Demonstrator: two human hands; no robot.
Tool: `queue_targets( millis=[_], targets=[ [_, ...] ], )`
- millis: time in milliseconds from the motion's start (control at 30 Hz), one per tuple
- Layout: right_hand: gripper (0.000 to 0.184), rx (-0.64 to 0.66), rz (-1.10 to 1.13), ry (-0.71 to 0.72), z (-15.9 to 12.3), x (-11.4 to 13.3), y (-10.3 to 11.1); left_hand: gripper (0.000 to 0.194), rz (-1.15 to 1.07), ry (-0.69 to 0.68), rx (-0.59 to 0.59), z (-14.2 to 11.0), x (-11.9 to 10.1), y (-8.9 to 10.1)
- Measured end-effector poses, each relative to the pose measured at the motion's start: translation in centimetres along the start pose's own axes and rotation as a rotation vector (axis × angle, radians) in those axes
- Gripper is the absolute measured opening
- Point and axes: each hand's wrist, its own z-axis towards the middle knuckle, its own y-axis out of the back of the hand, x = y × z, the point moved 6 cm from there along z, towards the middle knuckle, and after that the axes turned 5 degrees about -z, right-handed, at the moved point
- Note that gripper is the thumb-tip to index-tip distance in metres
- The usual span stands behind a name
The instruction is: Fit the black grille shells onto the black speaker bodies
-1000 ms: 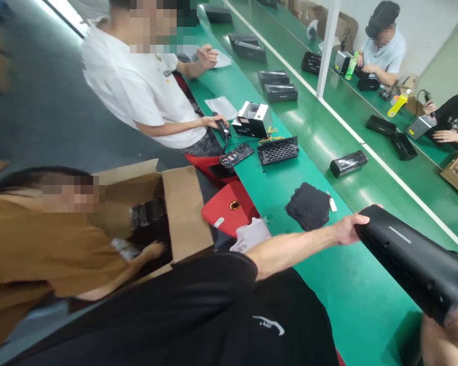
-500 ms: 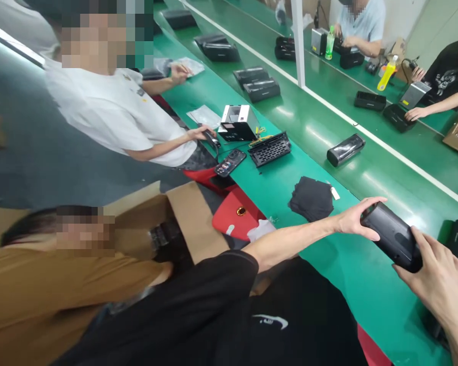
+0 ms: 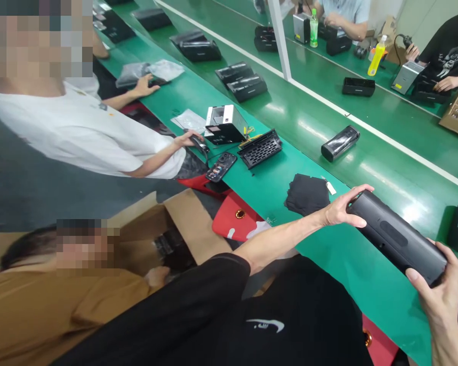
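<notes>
I hold a long, rounded black speaker housing above the green bench, between both hands. My left hand grips its far-left end, fingers over the top edge and thumb on the near side. Around the opposite end curls my right hand, with the thumb on the side facing me. A recessed oval panel and small holes show on that side. Just left of my left hand lies a stack of black sheets with a white tag.
Further housings, one of them a glossy black housing, sit on the green conveyor. A perforated black shell, a phone and a white-and-black box lie near a co-worker in white. Someone in brown bends beside a cardboard box.
My right hand has shifted to the housing's end, and the housing has turned to show its panelled side. The person in white has moved left; my view has shifted slightly.
</notes>
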Motion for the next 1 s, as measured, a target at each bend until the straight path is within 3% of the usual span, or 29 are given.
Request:
queue_targets(
  millis=[133,367,533,700,833,900,1000],
  targets=[
    [0.101,0.054,0.059,-0.088,-0.2,-0.7,0.1,0.103,-0.036,0.031,0.004,-0.2,0.6,-0.2],
    [0.103,0.032,0.094,-0.095,-0.4,-1.2,-0.1,0.104,-0.036,0.025,0.007,0.2,1.2,-0.2],
    [0.108,0.103,0.112,-0.164,0.0,-2.4,-0.6,0.103,-0.014,0.075,0.054,0.3,1.5,0.2],
    [0.111,0.108,0.024,-0.068,-0.3,0.3,0.4,0.102,0.004,0.021,0.131,0.0,0.1,0.4],
    [0.104,-0.012,0.025,0.011,-0.5,2.0,0.8,0.102,0.039,-0.071,0.073,-0.3,-0.5,0.4],
    [0.101,-0.021,0.083,-0.046,-0.2,0.5,0.0,0.102,0.04,-0.043,0.016,-0.2,0.4,0.6],
    [0.102,0.084,0.246,-0.339,0.1,-4.2,-2.1,0.101,0.012,0.15,-0.039,0.0,3.4,1.1]
  ],
)
